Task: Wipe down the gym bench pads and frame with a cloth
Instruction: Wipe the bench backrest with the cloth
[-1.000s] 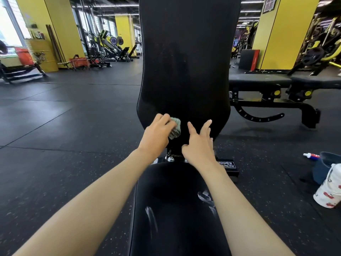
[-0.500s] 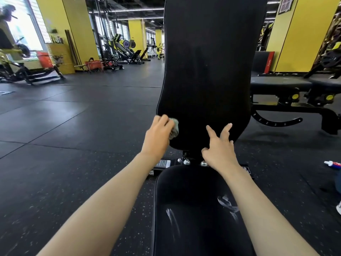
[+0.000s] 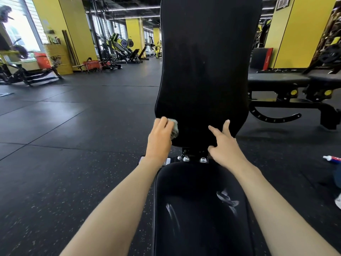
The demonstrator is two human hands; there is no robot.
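A black upright back pad rises in front of me, with the black seat pad below it. Between them shows the frame bracket with shiny bolts. My left hand holds a small grey-green cloth pressed on the back pad's lower left edge. My right hand rests on the pad's lower right part, fingers spread, holding nothing. The seat pad shows wet streaks.
Another black bench stands to the right. A tube lies on the dark rubber floor at the right edge, near a partly seen blue item. Yellow pillars and machines fill the back; a yellow crate stands at the left.
My left hand with the cloth has slid left from the pad's lower middle to its lower left edge. My view has shifted left, so the bench sits further right.
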